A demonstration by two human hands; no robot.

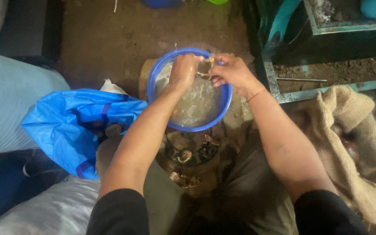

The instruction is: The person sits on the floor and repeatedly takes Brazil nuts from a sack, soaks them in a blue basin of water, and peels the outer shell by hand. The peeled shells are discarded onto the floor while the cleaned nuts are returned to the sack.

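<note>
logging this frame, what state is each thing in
blue basin: upright on the floor, holds cloudy water
left hand: over the basin, grip closed on a small brown piece
right hand: fingers curled at the same brown piece
blue plastic bag: crumpled, mouth open
burlap sack: slumped, open

Piece (205, 69) between hands: blurred, unidentifiable

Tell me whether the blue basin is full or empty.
Partly full. The blue basin holds cloudy, pale liquid that glints across its bottom, well below the rim. The left hand and right hand work a brownish piece over it.
</note>
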